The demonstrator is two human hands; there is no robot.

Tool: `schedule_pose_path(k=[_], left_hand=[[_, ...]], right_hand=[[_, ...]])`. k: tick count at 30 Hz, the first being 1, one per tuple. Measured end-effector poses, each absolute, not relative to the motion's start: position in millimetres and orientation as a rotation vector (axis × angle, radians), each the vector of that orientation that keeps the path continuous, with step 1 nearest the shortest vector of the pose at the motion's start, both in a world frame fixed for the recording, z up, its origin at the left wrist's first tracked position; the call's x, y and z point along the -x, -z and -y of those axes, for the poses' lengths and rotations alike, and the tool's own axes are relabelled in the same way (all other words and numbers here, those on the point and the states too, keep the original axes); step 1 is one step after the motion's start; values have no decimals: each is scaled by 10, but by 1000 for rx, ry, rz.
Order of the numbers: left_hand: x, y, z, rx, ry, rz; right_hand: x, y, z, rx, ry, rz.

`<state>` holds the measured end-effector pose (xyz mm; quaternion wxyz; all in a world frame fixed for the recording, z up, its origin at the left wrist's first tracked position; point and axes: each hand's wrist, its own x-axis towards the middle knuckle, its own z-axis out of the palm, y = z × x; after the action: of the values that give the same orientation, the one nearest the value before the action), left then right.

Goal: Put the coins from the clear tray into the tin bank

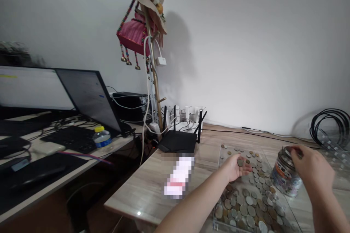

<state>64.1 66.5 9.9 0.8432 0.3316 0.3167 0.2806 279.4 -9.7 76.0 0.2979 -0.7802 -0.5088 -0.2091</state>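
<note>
My left hand (pixel 237 168) is palm up over the spread of coins, fingers partly stretched out. A coin (pixel 240 162) lies on it, near the base of the fingers. My right hand (pixel 313 169) is at the top of a printed metal tin (pixel 286 174), its fingers pressed together by the rim. Whatever those fingers pinch is too small and too hidden to name. Many loose silver and brassy coins (pixel 251 210) lie on a clear plastic tray (pixel 218 222), thickest at the near end and scattered singly toward the far end. The tin stands upright to the right of the coins.
A blurred-out bright screen (pixel 179 176) lies left of my forearm. Behind it sits a black router (pixel 179 141) with upright antennas. A coiled black cable (pixel 329 127) rests at the far right. Monitors (pixel 90 98) and a yellow-capped bottle (pixel 102 137) occupy the left desk.
</note>
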Motion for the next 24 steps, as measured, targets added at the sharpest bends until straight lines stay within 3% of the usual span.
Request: schedule_pose_path(k=[5, 10, 15, 18, 21, 24], left_hand=[[-616, -96, -698, -584, -589, -555], [-597, -129, -676, -582, -581, -449], [-609, -174, -623, -613, -532, -289], [-610, -207, -575, -652, -474, -198], [-606, -227, -534, -740, -415, -188], [-623, -210, -525, -894, -504, -329]], right_hand=[[-3192, -702, 110, 2217, 542, 1343], [-2807, -751, 101, 1894, 722, 1367], [-2052, -614, -28, 1574, 44, 2031], [-1851, -524, -81, 1511, -155, 2251], [-1935, -576, -24, 1571, -18, 2180], [-2266, -713, 80, 1729, 387, 1755]])
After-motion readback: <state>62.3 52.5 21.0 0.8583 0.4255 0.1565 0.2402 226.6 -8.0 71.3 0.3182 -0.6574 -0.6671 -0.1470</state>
